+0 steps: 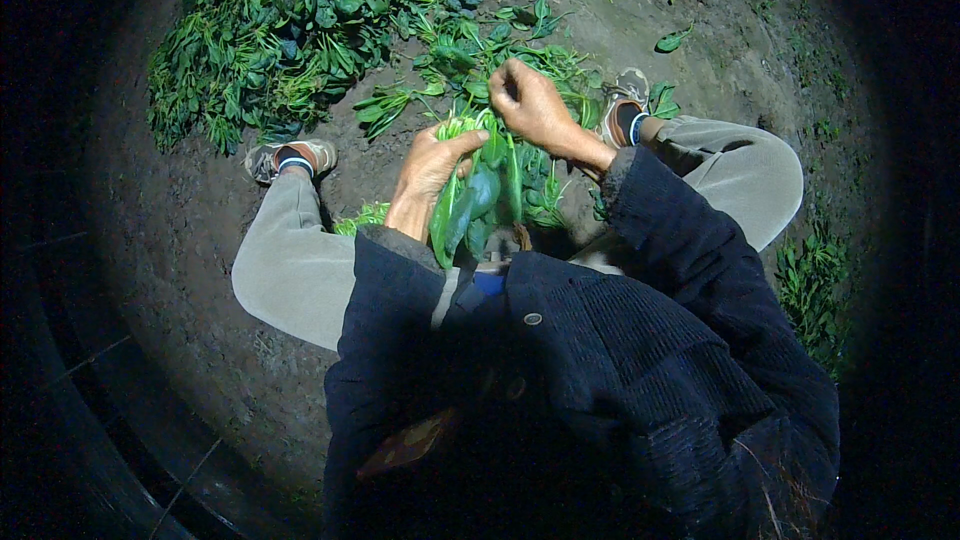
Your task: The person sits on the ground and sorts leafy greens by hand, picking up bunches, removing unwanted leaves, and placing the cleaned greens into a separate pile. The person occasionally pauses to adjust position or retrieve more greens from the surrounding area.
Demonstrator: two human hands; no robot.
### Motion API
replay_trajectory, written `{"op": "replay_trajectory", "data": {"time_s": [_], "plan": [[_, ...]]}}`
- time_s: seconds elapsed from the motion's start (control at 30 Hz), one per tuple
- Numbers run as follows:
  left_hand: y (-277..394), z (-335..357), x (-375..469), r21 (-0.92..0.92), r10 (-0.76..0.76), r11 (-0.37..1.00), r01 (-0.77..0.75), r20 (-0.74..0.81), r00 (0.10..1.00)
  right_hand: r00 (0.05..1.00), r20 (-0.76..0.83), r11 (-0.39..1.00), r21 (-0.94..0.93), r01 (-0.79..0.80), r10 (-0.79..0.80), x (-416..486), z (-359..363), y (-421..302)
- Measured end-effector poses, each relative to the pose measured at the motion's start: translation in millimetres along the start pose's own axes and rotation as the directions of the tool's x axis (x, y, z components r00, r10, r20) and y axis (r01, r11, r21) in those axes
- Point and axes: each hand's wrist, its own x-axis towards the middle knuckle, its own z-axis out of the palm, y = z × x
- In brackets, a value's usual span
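My left hand [429, 171] grips a bunch of leafy greens [480, 195], probably spinach, with the thumb pressed across its stems. The pale stem ends point away from me, and the broad green leaves hang down towards my lap. Just beyond the bunch, to its right, my right hand [531, 99] is curled with the thumb side up. Its fingertips are hidden beneath it, so whether it pinches a stem is unclear. Loose leafy greens [517, 52] lie on the soil beyond both hands.
A large heap of leafy greens [300, 22] covers the ground at upper left. More bunched greens [544, 199] lie between my legs, close to my left shoe [259, 163] and right shoe [628, 94]. A single leaf [673, 39] rests on the bare soil [720, 67]. Low plants [814, 292] stand at right.
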Motion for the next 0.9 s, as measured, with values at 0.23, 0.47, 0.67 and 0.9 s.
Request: {"op": "replay_trajectory", "data": {"time_s": [0.23,0.47,0.67,0.9], "plan": [[1.3,-0.3,-1.9,-0.022,0.054,0.998,-0.054,-0.026,0.998,0.828,0.266,0.581,0.608,-0.542,0.494,9.9,-14.6,-2.8],[5.5,-11.1,-6.0,-0.169,0.07,0.983,-0.073,-0.019,0.997,0.78,0.46,0.635,0.463,-0.618,0.424,8.2,-16.1,7.3],[16.7,-43.3,-13.4,-0.093,0.103,0.989,-0.111,-0.092,0.99,0.714,0.512,0.551,0.458,-0.697,0.478,12.5,-24.5,44.3],[11.7,-24.1,-4.0,-0.036,0.097,0.994,-0.099,-0.067,0.993,0.781,0.499,0.718,0.377,-0.585,0.375,11.4,-15.0,25.5]]}}
